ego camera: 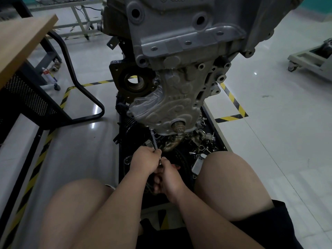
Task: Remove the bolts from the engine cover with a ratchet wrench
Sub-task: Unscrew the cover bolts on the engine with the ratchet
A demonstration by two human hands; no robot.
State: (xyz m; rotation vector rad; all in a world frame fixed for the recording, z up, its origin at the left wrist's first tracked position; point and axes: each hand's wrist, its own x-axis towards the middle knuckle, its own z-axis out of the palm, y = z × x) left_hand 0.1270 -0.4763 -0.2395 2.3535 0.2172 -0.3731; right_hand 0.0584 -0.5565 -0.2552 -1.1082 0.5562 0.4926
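Where your right hand (168, 178) sits: low centre of the frame, between your knees. Its fingers are curled round the handle of the ratchet wrench (160, 163), which the grip mostly hides.
Left hand (143, 159): just above and left of the right hand, touching it. Its fingers are wrapped round the lower end of the extension bar.
Extension bar (154, 140): runs up and slightly left from your hands to the lower left corner of the cover. Hold it in line with the bolt's axis; I judge that a tilt would let the socket ride off.
Bolt (151, 129): at the cover's lower left edge, under the socket. It is too small to tell how far out it is.
Step in hand: loosening this bolt, as I judge it. Let the left hand only steady the bar and press it inward. Swing the handle with the right hand in short arcs, since your knees leave little room.
Tray of loose parts (206, 141): black, right of your hands and below the cover. Catch the bolt as it frees, or it may be lost among them.
Engine cover (172, 105): ribbed grey casting, centre of the frame. I cannot tell which other bolts remain on its rim.
Surface (23, 38): wooden, upper left of the frame, well apart from the work.
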